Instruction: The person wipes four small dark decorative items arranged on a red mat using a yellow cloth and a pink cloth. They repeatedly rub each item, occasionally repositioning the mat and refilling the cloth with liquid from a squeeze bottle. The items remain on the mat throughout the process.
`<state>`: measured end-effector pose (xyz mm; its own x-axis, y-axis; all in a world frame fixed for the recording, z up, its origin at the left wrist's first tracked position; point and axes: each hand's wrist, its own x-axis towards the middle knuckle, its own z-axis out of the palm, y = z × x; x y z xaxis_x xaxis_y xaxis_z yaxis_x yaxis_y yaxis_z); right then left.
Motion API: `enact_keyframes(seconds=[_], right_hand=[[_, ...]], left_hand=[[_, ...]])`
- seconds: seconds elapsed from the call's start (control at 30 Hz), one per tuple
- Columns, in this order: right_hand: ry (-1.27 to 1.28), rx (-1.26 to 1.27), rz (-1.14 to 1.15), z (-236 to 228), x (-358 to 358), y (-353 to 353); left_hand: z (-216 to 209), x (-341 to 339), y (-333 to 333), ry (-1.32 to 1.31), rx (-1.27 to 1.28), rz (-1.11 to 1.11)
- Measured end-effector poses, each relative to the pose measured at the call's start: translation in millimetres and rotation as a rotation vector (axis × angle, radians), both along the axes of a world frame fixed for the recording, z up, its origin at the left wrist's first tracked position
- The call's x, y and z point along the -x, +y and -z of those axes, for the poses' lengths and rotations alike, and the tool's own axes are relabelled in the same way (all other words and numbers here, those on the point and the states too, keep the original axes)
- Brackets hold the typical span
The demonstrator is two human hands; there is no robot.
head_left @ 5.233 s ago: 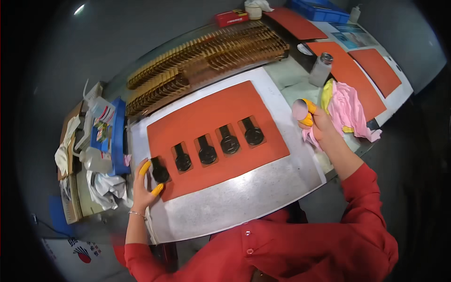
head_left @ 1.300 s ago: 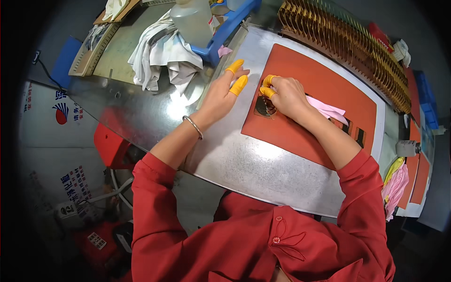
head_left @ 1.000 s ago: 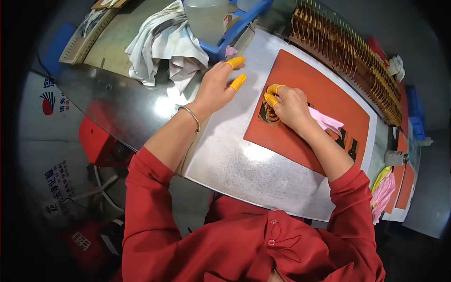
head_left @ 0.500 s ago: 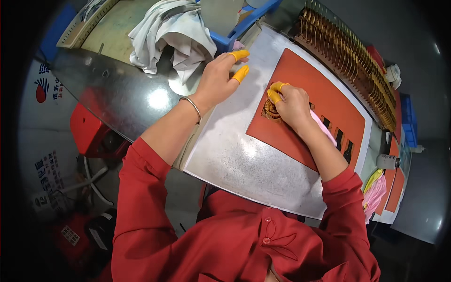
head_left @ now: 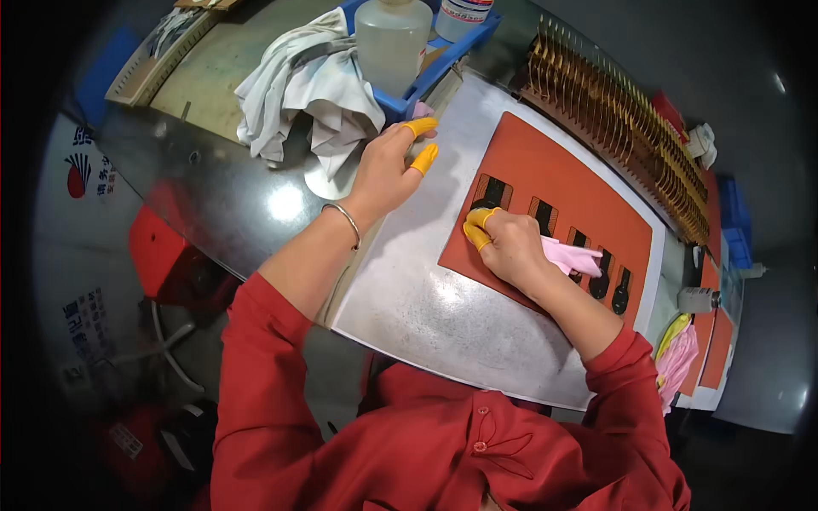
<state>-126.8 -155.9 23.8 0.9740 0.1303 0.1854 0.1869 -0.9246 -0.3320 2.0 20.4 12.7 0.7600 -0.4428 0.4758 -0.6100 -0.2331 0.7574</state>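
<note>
My right hand (head_left: pixel 511 251) is closed, palm down, over the near left part of an orange-red mat (head_left: pixel 579 179). A pink cloth (head_left: pixel 573 255) is tucked in it and sticks out on the right. Yellow finger covers sit on its thumb and forefinger, which touch or hover at the lower edge of a flat dark piece (head_left: pixel 494 192) with a black round part and amber-brown patterning. Several similar pieces lie in a slanting row to its right, the hand partly covering some. My left hand (head_left: pixel 388 170), also in yellow finger covers, holds nothing, fingers apart, near the white board's left edge.
The mat lies on a white board (head_left: pixel 383 315). A rack (head_left: pixel 613 136) of many upright brown pieces stands along the far right. White cloth (head_left: pixel 315 94) lies beside a blue tray (head_left: pixel 407 98) holding a clear bottle (head_left: pixel 394 43). At right are a small bottle (head_left: pixel 699 299) and pink cloth (head_left: pixel 679 358).
My right hand has moved toward me and slightly left, uncovering more dark pieces and the pink cloth. My left hand stays nearly in place. The whole view has shifted slightly.
</note>
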Motion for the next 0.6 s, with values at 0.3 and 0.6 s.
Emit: enact_keyframes(seconds=[0.3,0.6], right_hand=[[0.07,0.026,-0.091,-3,-5,-6],[0.026,-0.059,-0.135,-7,-2,-3]], left_hand=[[1,-1,1,0.014,-0.008,-0.015],[-1,-4,-1,-0.038,0.002,-0.037]])
